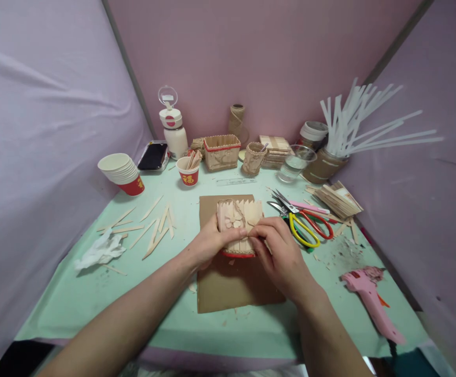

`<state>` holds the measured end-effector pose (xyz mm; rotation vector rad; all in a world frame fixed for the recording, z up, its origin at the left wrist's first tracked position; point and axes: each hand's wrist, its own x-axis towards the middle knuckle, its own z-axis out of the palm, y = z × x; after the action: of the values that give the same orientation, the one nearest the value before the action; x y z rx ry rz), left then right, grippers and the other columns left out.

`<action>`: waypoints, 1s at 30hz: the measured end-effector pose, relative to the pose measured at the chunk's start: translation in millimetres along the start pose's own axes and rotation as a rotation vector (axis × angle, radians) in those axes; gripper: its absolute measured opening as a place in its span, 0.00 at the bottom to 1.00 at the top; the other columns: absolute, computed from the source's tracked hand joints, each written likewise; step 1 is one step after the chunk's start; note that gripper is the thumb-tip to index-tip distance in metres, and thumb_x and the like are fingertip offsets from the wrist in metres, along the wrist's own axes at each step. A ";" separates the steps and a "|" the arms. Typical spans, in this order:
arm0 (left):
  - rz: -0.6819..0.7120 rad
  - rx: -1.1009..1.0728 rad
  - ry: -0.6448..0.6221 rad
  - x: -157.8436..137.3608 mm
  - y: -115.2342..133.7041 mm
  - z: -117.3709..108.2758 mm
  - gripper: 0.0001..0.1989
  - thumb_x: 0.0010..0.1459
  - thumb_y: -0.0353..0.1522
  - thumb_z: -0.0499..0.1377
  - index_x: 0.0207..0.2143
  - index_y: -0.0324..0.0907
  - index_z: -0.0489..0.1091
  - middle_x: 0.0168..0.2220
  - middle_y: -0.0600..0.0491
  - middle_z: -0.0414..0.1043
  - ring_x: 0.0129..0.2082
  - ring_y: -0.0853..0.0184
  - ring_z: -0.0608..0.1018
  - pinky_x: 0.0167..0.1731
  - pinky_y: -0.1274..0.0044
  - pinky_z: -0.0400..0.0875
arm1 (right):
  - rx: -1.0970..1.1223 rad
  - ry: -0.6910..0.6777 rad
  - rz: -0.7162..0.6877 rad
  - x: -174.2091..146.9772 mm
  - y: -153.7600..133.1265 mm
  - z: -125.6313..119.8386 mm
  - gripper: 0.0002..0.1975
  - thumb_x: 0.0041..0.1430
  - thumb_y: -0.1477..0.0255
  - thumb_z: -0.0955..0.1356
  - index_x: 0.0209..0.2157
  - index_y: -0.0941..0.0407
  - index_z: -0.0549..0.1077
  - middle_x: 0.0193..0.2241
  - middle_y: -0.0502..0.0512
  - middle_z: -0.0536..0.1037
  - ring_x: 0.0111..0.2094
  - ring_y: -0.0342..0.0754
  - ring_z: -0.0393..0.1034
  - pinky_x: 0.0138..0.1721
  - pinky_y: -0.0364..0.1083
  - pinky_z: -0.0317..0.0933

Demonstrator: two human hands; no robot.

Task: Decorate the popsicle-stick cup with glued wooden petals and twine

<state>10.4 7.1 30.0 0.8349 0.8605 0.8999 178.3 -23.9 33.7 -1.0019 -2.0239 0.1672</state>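
Note:
A small craft-stick basket [237,214] with a jagged rim, wooden petals, a twine curve and a red band at its lower edge is held over a brown cardboard sheet [228,293]. My left hand [211,240] is wrapped round its left side, the thumb lying across its front. At the right part of that front, my right hand [280,248] has its fingertips pinched together against the sticks. Whatever is between those fingertips is hidden. Twine-trimmed and similar, a larger stick basket [222,157] and a small stick cup [253,161] stand further back.
Scissors [304,230], a pink glue gun [373,303] and stacked sticks [340,201] lie on the right. Left are loose sticks [159,230], a crumpled tissue [101,251] and paper cups [123,175]. Behind stand a bottle [176,139], a water cup [292,167] and glue sticks [345,125].

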 end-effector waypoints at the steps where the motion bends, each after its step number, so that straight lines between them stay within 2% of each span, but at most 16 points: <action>1: 0.008 -0.007 0.015 -0.3 -0.1 0.7 0.29 0.44 0.35 0.72 0.48 0.40 0.69 0.46 0.45 0.78 0.41 0.58 0.80 0.43 0.69 0.75 | 0.009 0.008 0.003 -0.3 0.7 0.0 0.08 0.63 0.80 0.64 0.41 0.54 0.68 0.38 0.55 0.70 0.40 0.48 0.67 0.41 0.50 0.66; 4: 0.016 -0.066 0.018 -0.8 1.3 0.6 0.31 0.45 0.34 0.71 0.51 0.38 0.67 0.47 0.42 0.77 0.42 0.56 0.81 0.42 0.68 0.75 | 0.000 0.060 0.026 -1.2 1.1 -4.2 0.11 0.63 0.79 0.64 0.45 0.54 0.68 0.40 0.57 0.69 0.42 0.49 0.67 0.43 0.50 0.66; 8: -0.019 -0.168 0.045 -0.1 5.9 -6.2 0.30 0.48 0.35 0.69 0.53 0.36 0.66 0.44 0.42 0.79 0.41 0.56 0.82 0.42 0.69 0.76 | -0.125 0.212 0.089 -10.2 1.2 -21.5 0.14 0.62 0.77 0.66 0.48 0.53 0.68 0.42 0.59 0.68 0.41 0.51 0.67 0.43 0.53 0.66; 11: -0.028 -0.182 0.101 0.8 10.9 -12.1 0.31 0.48 0.36 0.68 0.54 0.38 0.66 0.41 0.45 0.80 0.39 0.58 0.82 0.40 0.71 0.77 | -0.224 0.294 0.187 -32.1 7.7 -42.3 0.09 0.61 0.75 0.67 0.43 0.52 0.70 0.38 0.56 0.72 0.39 0.51 0.69 0.40 0.51 0.65; 13: 0.001 -0.177 0.125 1.4 14.7 -14.4 0.32 0.48 0.37 0.68 0.54 0.39 0.66 0.41 0.46 0.80 0.40 0.57 0.82 0.42 0.72 0.77 | -0.313 0.290 0.327 -55.3 17.1 -60.0 0.02 0.62 0.72 0.67 0.37 0.53 0.71 0.33 0.54 0.74 0.35 0.50 0.70 0.37 0.50 0.65; 16: 0.045 -0.146 0.169 2.7 20.0 -16.0 0.31 0.46 0.38 0.68 0.53 0.38 0.69 0.42 0.46 0.80 0.43 0.55 0.81 0.43 0.71 0.77 | -0.533 0.172 0.647 -100.4 36.3 -90.7 0.11 0.63 0.61 0.64 0.33 0.54 0.71 0.32 0.57 0.75 0.32 0.52 0.69 0.35 0.50 0.64; 18: 0.052 -0.140 0.205 3.9 21.9 -16.7 0.29 0.47 0.37 0.68 0.52 0.39 0.69 0.44 0.47 0.80 0.44 0.56 0.81 0.43 0.72 0.77 | -0.688 0.001 0.815 -132.4 49.1 -109.2 0.21 0.60 0.54 0.62 0.37 0.57 0.73 0.36 0.64 0.77 0.37 0.58 0.70 0.39 0.55 0.64; 20: 0.050 -0.142 0.227 4.9 22.2 -17.1 0.28 0.48 0.36 0.67 0.52 0.40 0.69 0.45 0.48 0.80 0.44 0.57 0.81 0.42 0.74 0.77 | -0.818 -0.127 0.915 -159.8 59.7 -121.3 0.29 0.58 0.50 0.61 0.42 0.62 0.73 0.39 0.71 0.76 0.42 0.65 0.70 0.43 0.59 0.63; 22: 0.055 -0.141 0.226 5.1 21.6 -16.4 0.28 0.48 0.36 0.67 0.52 0.40 0.69 0.45 0.49 0.80 0.43 0.58 0.81 0.42 0.75 0.77 | -0.844 -0.210 0.973 -177.0 67.5 -125.1 0.31 0.56 0.49 0.61 0.42 0.64 0.73 0.39 0.72 0.76 0.42 0.67 0.70 0.43 0.60 0.63; 25: 0.081 -0.133 0.201 4.4 20.4 -13.7 0.29 0.46 0.36 0.69 0.51 0.39 0.70 0.43 0.47 0.80 0.44 0.57 0.81 0.44 0.73 0.77 | -0.790 -0.243 1.008 -179.9 72.9 -121.3 0.27 0.53 0.50 0.62 0.37 0.60 0.74 0.34 0.70 0.76 0.39 0.66 0.71 0.39 0.60 0.64; 28: 0.132 -0.133 0.180 4.8 18.9 -12.9 0.30 0.45 0.35 0.70 0.51 0.37 0.69 0.45 0.45 0.79 0.46 0.55 0.80 0.47 0.71 0.76 | -0.736 -0.217 1.045 -166.3 69.2 -119.3 0.23 0.52 0.50 0.61 0.30 0.55 0.72 0.29 0.69 0.76 0.35 0.66 0.71 0.37 0.60 0.64; 30: 0.176 -0.140 0.174 6.0 17.5 -14.4 0.31 0.46 0.35 0.70 0.52 0.38 0.68 0.46 0.45 0.79 0.47 0.55 0.80 0.49 0.69 0.74 | -0.674 -0.193 1.120 -157.6 61.3 -122.3 0.22 0.51 0.49 0.60 0.27 0.54 0.70 0.27 0.68 0.76 0.33 0.66 0.71 0.36 0.60 0.64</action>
<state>-5.5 22.5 37.8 0.7254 0.8722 1.1882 355.4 -122.3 -16.5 -2.5502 -1.4451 0.1655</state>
